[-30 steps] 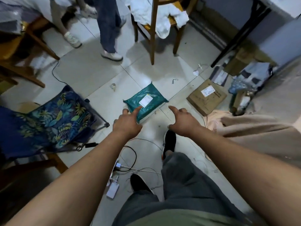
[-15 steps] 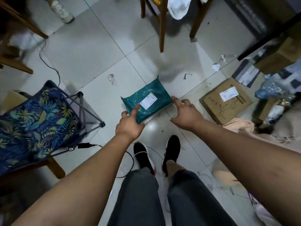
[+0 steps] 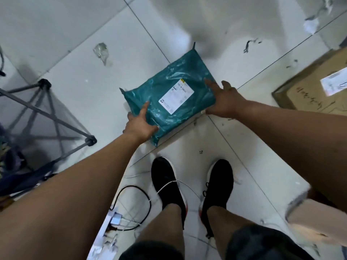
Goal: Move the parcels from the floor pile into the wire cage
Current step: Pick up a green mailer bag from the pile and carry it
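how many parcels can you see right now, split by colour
teal plastic mailer: 1, on the floor with the left hand and right hand at its two sides
brown cardboard box: 1, cut off by the right edge
total: 2

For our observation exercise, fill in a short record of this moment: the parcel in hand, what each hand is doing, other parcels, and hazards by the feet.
Parcel in hand: green bag with a white label, lying on the tiled floor
Left hand: at the bag's near left corner, thumb on top
Right hand: on the bag's right edge, fingers spread
Grip: both hands touch the bag; a lift cannot be told
Other parcel: cardboard box, right, apart from the bag
Hazards: cables by the black shoes
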A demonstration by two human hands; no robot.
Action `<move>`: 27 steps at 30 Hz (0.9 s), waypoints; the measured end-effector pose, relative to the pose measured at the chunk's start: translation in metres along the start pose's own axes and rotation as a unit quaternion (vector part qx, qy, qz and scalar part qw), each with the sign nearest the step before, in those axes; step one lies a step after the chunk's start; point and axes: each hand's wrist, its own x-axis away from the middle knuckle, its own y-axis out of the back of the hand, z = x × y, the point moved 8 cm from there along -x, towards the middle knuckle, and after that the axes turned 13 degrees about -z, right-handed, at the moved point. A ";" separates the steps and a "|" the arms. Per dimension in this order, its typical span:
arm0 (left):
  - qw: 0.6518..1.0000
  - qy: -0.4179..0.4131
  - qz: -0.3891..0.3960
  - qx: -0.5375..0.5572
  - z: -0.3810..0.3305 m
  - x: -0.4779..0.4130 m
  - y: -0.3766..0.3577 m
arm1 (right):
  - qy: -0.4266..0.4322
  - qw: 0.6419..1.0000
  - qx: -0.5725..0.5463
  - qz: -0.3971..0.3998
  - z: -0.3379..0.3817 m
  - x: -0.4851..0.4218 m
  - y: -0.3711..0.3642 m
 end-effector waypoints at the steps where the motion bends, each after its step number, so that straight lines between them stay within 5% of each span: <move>1: 1.000 -0.002 0.002 0.021 0.004 -0.011 -0.013 | 0.007 1.000 0.008 -0.001 -0.002 -0.012 -0.013; 16: 0.968 0.007 -0.080 0.238 0.001 -0.078 -0.083 | 0.006 0.996 -0.085 -0.019 -0.007 -0.097 -0.062; 27: 0.957 0.027 -0.097 0.271 -0.025 0.004 0.009 | 0.038 0.994 -0.079 -0.060 0.043 -0.007 0.031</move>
